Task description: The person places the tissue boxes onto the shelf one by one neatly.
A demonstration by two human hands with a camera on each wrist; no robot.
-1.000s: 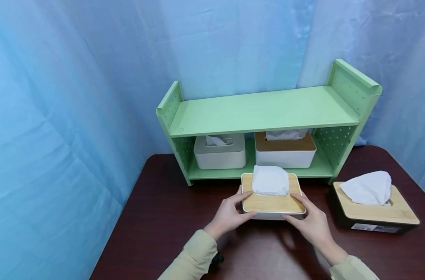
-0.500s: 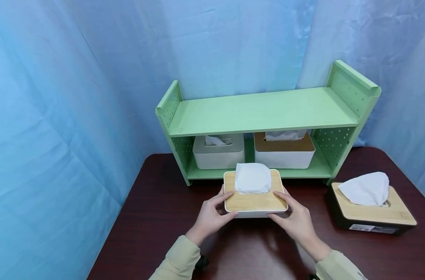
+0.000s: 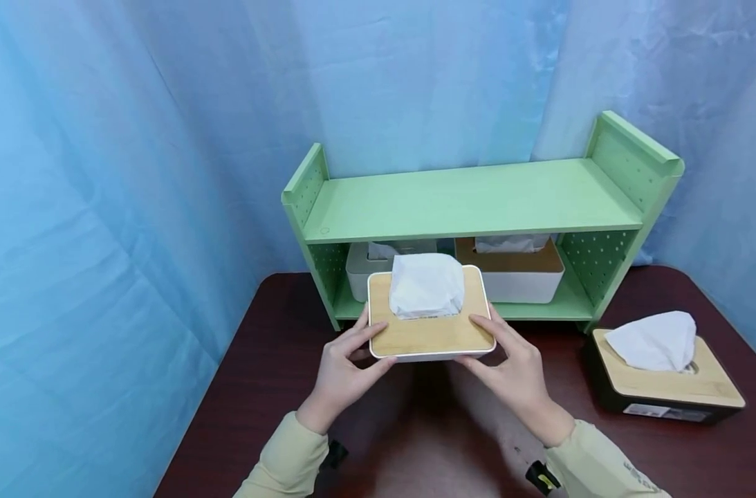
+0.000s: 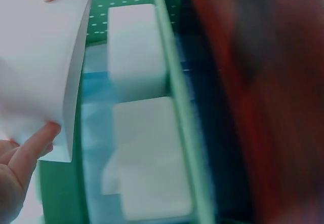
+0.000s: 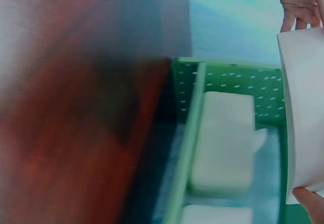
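A white tissue box (image 3: 384, 341) with a pale wooden lid and a white tissue sticking up is held in front of the green shelf. My left hand (image 3: 346, 373) grips its left end, thumb at the front edge and a finger over the lid. At the right end my right hand (image 3: 513, 370) grips it in the same way. In the left wrist view the tissue box (image 4: 40, 57) shows its white side and underside, with the left hand (image 4: 23, 168) at its near corner. The right wrist view shows the tissue box (image 5: 306, 112) at the right edge.
The green shelf (image 3: 477, 200) has a bare top board. On its lower board stand a grey-lidded tissue box (image 3: 356, 277), partly hidden, and a brown-lidded tissue box (image 3: 521, 285). A black tissue box (image 3: 670, 384) with a wooden lid sits right on the dark table (image 3: 241, 415).
Both hands have carried the tissue box leftward and then up, so it now overlaps the lower shelf opening and the grey-lidded box. The other boxes have stayed in place.
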